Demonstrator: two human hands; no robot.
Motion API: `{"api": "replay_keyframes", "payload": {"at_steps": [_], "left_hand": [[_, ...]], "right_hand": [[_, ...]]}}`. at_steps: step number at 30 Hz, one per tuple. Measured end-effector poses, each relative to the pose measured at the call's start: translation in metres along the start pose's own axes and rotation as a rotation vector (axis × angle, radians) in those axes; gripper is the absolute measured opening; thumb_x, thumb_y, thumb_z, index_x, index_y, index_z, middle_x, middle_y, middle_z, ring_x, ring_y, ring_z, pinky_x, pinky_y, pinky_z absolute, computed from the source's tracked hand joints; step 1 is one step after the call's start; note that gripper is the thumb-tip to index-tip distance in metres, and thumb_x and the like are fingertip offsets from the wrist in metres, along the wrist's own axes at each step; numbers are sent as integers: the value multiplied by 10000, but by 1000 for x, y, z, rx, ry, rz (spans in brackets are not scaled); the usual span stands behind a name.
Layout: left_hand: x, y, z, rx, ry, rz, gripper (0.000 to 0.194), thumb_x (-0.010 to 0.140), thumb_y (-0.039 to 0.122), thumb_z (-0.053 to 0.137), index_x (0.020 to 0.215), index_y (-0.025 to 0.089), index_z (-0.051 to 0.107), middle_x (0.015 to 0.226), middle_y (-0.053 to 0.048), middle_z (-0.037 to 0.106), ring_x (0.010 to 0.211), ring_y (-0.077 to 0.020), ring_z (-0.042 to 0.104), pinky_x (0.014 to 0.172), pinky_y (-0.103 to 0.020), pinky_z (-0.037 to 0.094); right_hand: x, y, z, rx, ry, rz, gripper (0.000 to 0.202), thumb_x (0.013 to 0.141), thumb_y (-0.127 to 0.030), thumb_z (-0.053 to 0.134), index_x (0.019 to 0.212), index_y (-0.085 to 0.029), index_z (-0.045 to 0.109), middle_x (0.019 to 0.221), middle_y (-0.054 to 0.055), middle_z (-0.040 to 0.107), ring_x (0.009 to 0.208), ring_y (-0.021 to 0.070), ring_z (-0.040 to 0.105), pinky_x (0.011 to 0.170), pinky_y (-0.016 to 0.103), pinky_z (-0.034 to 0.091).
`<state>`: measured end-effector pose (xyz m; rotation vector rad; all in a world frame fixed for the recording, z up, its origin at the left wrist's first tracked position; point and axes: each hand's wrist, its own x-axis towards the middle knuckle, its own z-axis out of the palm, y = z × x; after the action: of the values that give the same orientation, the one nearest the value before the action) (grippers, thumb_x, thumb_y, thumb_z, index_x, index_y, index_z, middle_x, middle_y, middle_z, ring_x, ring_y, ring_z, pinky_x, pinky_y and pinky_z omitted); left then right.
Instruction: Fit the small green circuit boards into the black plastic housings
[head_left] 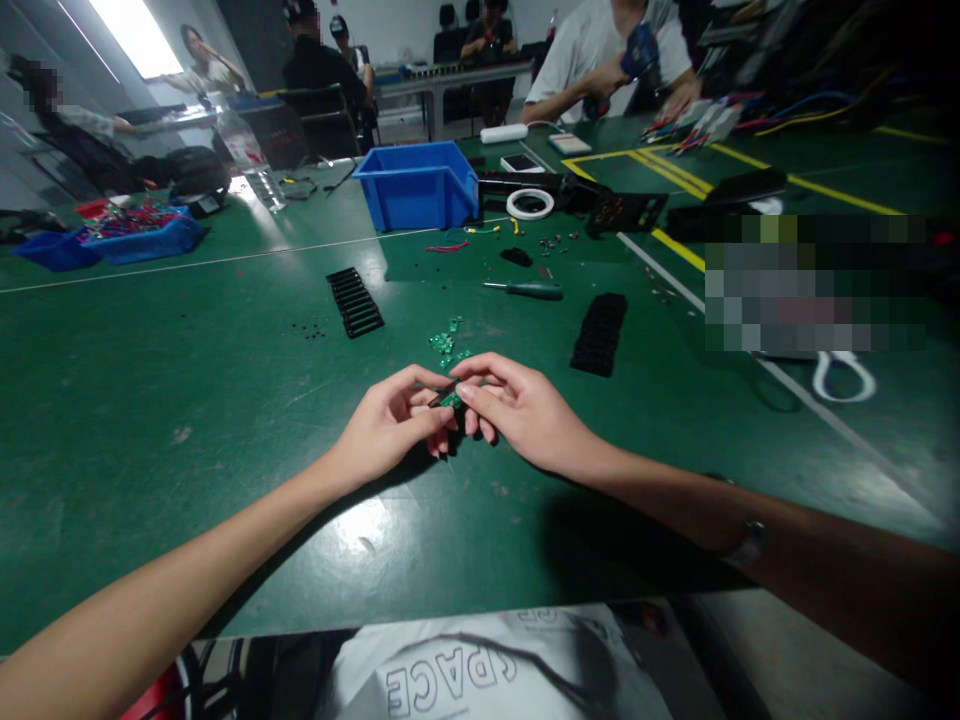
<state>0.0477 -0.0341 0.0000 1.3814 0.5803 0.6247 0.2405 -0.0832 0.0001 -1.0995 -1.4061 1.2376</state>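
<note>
My left hand (386,420) and my right hand (532,412) meet over the table, fingertips closed around one small piece. It is a little green circuit board (451,399) with a narrow black part against it; fingers cover much of both. Just beyond my fingertips lies a loose pile of small green circuit boards (444,345). To the left of the pile is a black slotted strip of parts (355,302). On the right rests a block of black pieces side by side (599,335). A dark-handled screwdriver (534,290) lies between them, further back.
A blue bin (417,187) stands at the back, near a white tape roll (530,204). Blue trays (154,240) with coloured bits and a plastic bottle (251,155) are at left. Across the table a person (600,75) holds a power drill (639,52).
</note>
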Motion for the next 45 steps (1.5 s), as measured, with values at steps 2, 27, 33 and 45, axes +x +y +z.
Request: {"api": "replay_keyframes", "payload": {"at_steps": [2,27,33,45], "left_hand": [[1,-1,-1,-2,-3,4,280,885,273,709,1076,150,545,777,-26,694,628,-149,689,575,-261,573],[5,6,-4,-15,11,-147,274,850,269,751,1003,89,611,758,-31,695,583,-110,662,544,-208,550],[5,7,-9,-35,-67,-187,271,855,264,751,1008,74,632,844,-88,740,659,-140,710,636,-248,588],[5,11,-11,-56,-147,-256,253,839,234,769,983,84,625,837,-101,757,700,-160,737,681,-259,599]], "right_hand": [[0,0,0,-4,-3,-7,214,984,-309,576,1132,-155,573,741,-25,589,568,86,569,475,201,458],[-2,2,-1,-41,3,-4,215,964,-336,600,1096,-168,597,761,-12,608,610,105,589,544,229,481],[-1,-1,-3,-82,-53,9,186,976,-316,571,1077,-166,614,752,-6,625,614,109,595,538,225,470],[0,-6,-18,-93,-285,49,237,917,-278,648,1109,-171,559,786,-17,585,632,105,566,585,232,467]]}}
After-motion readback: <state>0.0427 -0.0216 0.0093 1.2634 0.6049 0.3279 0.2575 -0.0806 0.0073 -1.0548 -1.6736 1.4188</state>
